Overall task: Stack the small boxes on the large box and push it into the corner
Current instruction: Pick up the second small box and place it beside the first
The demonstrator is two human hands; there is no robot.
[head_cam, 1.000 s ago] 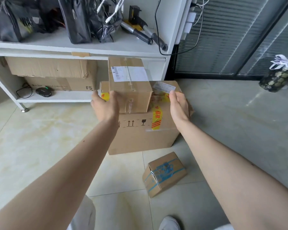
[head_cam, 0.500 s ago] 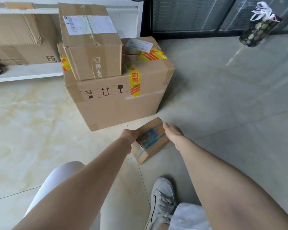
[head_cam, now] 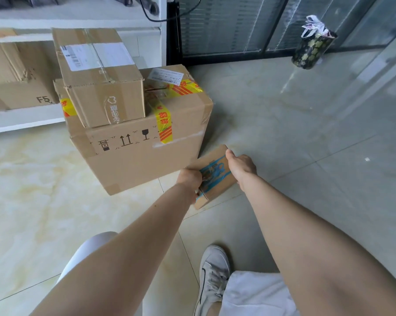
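Note:
A large cardboard box (head_cam: 147, 153) with yellow and red tape stands on the tiled floor. A medium box (head_cam: 101, 87) with a white label sits on the left part of its top. A small box with blue tape (head_cam: 215, 173) is at the large box's near right corner, tilted. My left hand (head_cam: 190, 179) grips its left side and my right hand (head_cam: 241, 166) grips its right side. Whether it still touches the floor I cannot tell.
A white shelf unit (head_cam: 21, 120) with a cardboard box (head_cam: 14, 87) on its low shelf stands behind on the left. A dark glass door (head_cam: 238, 30) is behind. A dark flowered bag (head_cam: 312, 50) sits on the floor at the right. My shoe (head_cam: 213, 277) is below.
My hands left the medium box on the large box, came down, and closed on the small blue-taped box. Since then it has shifted slightly, held between both hands.

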